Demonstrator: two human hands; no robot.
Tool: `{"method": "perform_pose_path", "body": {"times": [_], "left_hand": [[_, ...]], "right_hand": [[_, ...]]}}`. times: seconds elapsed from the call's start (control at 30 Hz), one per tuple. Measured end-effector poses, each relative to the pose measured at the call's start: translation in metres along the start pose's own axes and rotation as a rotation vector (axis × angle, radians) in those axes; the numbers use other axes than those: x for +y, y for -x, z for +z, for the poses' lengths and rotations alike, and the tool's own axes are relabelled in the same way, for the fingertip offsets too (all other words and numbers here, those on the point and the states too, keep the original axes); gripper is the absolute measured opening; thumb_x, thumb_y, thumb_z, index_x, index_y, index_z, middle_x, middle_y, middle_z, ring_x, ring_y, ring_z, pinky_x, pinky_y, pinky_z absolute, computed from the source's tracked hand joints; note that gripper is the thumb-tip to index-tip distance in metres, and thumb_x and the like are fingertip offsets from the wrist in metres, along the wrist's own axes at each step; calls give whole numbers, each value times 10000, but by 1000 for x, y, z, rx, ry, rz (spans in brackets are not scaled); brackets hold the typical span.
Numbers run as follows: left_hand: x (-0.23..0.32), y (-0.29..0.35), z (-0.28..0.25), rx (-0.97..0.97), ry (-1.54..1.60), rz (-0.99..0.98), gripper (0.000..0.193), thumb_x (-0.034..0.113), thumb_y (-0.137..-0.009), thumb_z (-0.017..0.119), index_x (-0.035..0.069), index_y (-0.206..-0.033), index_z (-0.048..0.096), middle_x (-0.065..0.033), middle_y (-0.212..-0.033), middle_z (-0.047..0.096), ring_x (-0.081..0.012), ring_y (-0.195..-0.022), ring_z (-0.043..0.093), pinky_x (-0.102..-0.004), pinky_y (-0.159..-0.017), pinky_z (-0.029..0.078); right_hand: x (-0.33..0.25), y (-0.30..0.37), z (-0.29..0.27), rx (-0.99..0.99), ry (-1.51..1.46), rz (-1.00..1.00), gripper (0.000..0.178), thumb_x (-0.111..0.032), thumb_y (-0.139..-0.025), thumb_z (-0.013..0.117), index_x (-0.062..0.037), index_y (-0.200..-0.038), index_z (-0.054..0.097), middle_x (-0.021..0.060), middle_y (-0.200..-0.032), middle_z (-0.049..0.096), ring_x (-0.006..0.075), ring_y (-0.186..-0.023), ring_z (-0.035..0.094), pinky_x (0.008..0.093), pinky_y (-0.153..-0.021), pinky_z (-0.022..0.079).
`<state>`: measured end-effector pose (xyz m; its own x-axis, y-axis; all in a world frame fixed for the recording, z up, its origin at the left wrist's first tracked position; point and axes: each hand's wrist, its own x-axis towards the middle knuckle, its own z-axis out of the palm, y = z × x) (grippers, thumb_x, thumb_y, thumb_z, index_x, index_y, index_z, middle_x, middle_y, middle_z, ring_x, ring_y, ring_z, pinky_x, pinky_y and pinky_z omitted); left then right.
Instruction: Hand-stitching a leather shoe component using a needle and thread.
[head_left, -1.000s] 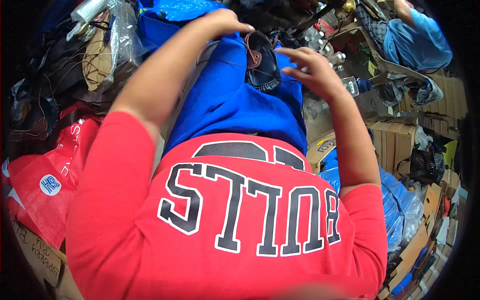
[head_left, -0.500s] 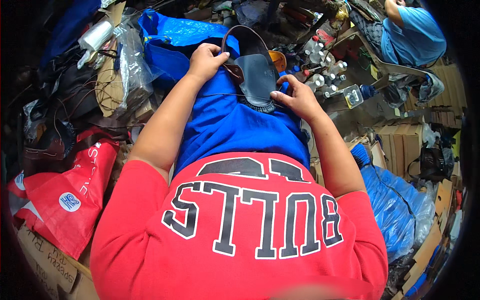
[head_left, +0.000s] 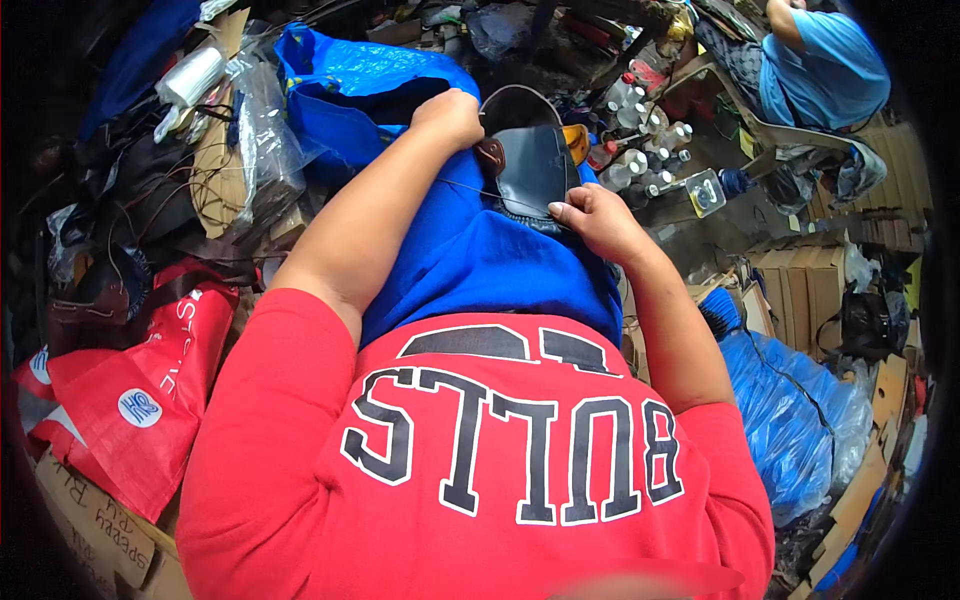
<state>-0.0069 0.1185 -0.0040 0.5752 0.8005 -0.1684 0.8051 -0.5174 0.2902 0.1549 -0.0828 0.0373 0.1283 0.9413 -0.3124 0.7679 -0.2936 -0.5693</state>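
Note:
A partly sewn leather shoe (head_left: 530, 165) rests on my blue-clad lap, with a smooth black front, a brown side flap and a rim of thick stitches along its near edge. My left hand (head_left: 450, 118) is closed at the shoe's left rim, its back turned up; the fingertips are hidden behind it. At the near right edge my right hand (head_left: 600, 222) pinches the stitched border between thumb and fingers. A thin dark thread (head_left: 462, 186) crosses my lap to the shoe's near left side.
An open blue bag (head_left: 370, 85) lies beyond my left hand. Several plastic bottles (head_left: 630, 95) stand right of the shoe. A red bag (head_left: 130, 390) is at left, a blue plastic-wrapped bundle (head_left: 775, 410) at right. Another person (head_left: 825, 75) in light blue sits at far right.
The shoe has shifted right and slightly tilted. My left hand has moved right with it and rolled over, hiding its fingertips. My right hand has shifted a little right and nearer.

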Motion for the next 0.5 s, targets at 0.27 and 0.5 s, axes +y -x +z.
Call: {"method": "perform_pose_path", "body": {"times": [0.27,0.5], "left_hand": [[45,77,9,338,502,646,262,240,-771,712,47,-921,619,-127,-884,587,-309,-832,603,-376,-723,491],[50,120,12,133,457,613,237,245,-767,716,39,-845,630,-130,-793,586,-289,-745,594,-374,-666,477]], "right_hand": [[15,-26,-24,-88,5,25,341,-316,-822,674,-2,-705,611,44,-549,502,113,-538,444,329,-523,387],[0,-23,-22,-207,-92,21,307,-307,-779,728,-49,-680,594,14,-617,526,99,-561,483,299,-509,374]]}}
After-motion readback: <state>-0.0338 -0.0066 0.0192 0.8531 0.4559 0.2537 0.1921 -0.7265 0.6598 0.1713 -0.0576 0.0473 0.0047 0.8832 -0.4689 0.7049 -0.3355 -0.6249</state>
